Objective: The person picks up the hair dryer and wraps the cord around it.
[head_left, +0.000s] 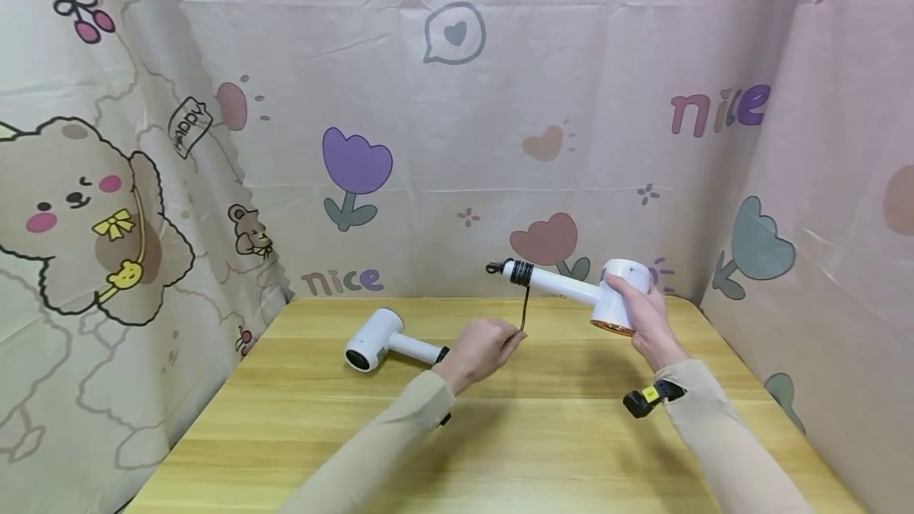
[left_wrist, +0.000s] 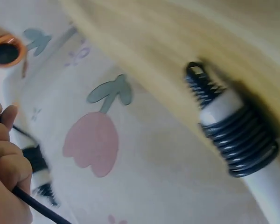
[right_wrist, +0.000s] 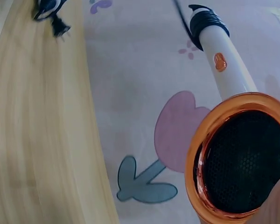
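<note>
My right hand (head_left: 653, 320) grips the head of a white hair dryer (head_left: 564, 285), raised above the table with its handle pointing left. An orange-copper ring (right_wrist: 191, 154) frames the dryer's dark mesh grille. Black cord (head_left: 522, 273) is wound around the handle's end, and one length runs down to my left hand (head_left: 481, 347). My left fingers curl around that cord (left_wrist: 42, 207) and pinch it. Behind the left hand a second white hair dryer (head_left: 378, 339) lies on the table, its own cord (left_wrist: 242, 140) coiled around the handle. My left forearm hides part of it.
The wooden table (head_left: 286, 435) reaches back to a printed curtain (head_left: 443, 141), which also hangs along both sides. A black two-pin plug (right_wrist: 60, 29) shows near the upper left of the right wrist view. A small black camera (head_left: 643, 399) is strapped to my right wrist.
</note>
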A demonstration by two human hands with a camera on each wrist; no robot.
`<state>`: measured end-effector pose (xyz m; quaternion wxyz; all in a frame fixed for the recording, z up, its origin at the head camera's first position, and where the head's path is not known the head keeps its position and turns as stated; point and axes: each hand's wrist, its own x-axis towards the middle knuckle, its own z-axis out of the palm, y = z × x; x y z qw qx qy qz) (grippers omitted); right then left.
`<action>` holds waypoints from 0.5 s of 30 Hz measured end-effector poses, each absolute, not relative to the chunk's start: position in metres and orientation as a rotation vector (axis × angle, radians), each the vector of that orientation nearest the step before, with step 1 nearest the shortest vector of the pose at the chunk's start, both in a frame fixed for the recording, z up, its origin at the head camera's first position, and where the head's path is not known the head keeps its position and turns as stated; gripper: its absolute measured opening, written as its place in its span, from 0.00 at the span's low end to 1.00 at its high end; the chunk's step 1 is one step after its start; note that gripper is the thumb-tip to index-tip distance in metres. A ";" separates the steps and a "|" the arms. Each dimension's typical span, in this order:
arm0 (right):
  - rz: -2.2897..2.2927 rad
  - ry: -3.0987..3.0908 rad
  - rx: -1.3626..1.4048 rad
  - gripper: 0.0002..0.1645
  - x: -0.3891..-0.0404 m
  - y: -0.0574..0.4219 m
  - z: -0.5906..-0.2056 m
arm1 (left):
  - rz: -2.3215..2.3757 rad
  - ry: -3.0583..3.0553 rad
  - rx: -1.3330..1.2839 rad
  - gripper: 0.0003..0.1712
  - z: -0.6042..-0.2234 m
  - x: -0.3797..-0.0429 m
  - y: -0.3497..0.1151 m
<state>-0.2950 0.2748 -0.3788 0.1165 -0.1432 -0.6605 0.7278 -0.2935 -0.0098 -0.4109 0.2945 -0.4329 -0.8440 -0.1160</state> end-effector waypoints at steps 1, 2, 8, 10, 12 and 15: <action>2.090 -1.945 -0.420 0.55 -0.296 0.274 -0.379 | -0.350 -2.235 -1.150 0.17 -0.407 -0.293 -0.011; 2.044 -1.963 -0.420 0.54 -0.296 0.274 -0.380 | -0.388 -2.227 -1.152 0.17 -0.404 -0.292 -0.011; 1.727 -2.096 -0.392 0.51 -0.296 0.275 -0.388 | -0.498 -2.247 -1.173 0.13 -0.386 -0.293 -0.015; 1.653 -2.124 -0.376 0.52 -0.296 0.276 -0.391 | -0.501 -2.247 -1.170 0.10 -0.381 -0.293 -0.017; 1.610 -2.144 -0.346 0.52 -0.295 0.277 -0.394 | -0.497 -2.229 -1.149 0.09 -0.377 -0.294 -0.019; 1.574 -2.195 -0.273 0.50 -0.293 0.280 -0.397 | -0.492 -2.174 -1.107 0.06 -0.370 -0.296 -0.023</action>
